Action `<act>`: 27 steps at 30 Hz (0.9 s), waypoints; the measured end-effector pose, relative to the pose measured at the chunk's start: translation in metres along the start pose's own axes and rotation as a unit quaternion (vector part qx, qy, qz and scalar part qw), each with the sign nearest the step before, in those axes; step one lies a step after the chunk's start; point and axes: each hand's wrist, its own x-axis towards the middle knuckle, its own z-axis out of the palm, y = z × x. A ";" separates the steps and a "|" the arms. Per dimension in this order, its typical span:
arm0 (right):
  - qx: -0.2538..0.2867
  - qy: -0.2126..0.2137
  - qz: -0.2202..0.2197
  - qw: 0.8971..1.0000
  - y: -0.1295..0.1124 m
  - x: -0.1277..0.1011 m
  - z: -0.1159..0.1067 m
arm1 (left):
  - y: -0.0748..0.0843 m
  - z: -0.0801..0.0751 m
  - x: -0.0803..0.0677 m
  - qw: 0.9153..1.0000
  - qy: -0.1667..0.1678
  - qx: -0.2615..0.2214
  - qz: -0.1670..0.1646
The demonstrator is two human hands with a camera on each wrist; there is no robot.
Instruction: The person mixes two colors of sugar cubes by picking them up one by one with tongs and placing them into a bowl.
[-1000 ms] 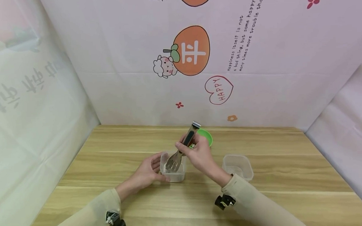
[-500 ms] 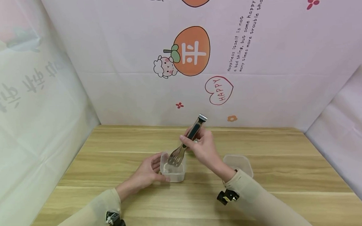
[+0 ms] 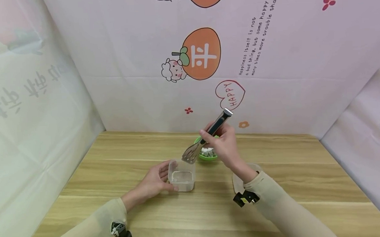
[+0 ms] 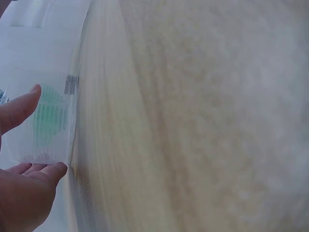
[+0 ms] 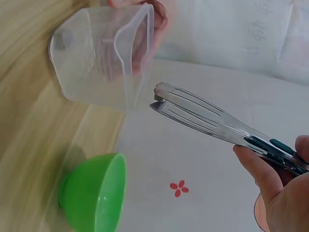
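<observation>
Gripping metal tongs [image 3: 207, 139] in the right hand [image 3: 224, 145], fingers curled round the dark-inlaid handle, slotted tips pressed together and raised clear of the surface [image 3: 115, 164], hinge end pointing toward 1 o'clock. Steadying a small clear plastic container [image 3: 181, 180] with the left hand [image 3: 154, 182], thumb and fingers lightly curved round its wall at 9 o'clock, as seen from the head view. Sitting near the middle of the wooden surface, that container, with the tong tips hovering just above its rim at 12 o'clock. Lying just beyond the tips, at 1 o'clock from the container, a green bowl [image 3: 207, 155] holding small white pieces. Resting at 3 o'clock, partly hidden behind the right forearm, a second clear container [image 3: 254, 168]. Hanging behind everything, a pale backdrop [image 3: 270, 58] printed with an orange fruit, a heart and small flowers
</observation>
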 end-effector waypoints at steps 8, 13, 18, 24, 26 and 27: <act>-0.006 0.037 -0.004 0.999 0.002 0.014 -0.020 | 0.000 0.000 0.000 1.000 0.000 -0.003 0.001; -0.026 0.057 0.005 0.998 0.010 0.022 -0.030 | -0.001 -0.001 0.001 1.000 0.004 0.004 0.000; -0.036 0.080 0.014 0.996 0.019 0.029 -0.037 | -0.001 0.000 0.001 1.000 0.007 0.008 -0.002; -0.056 0.099 0.013 0.993 0.024 0.031 -0.040 | 0.000 0.001 0.001 1.000 0.007 0.009 -0.003; -0.063 0.103 0.013 0.993 0.026 0.032 -0.040 | 0.001 0.000 0.000 1.000 0.007 0.011 -0.003; -0.066 0.105 0.013 0.992 0.026 0.033 -0.040 | 0.001 0.000 0.000 1.000 0.007 0.011 -0.003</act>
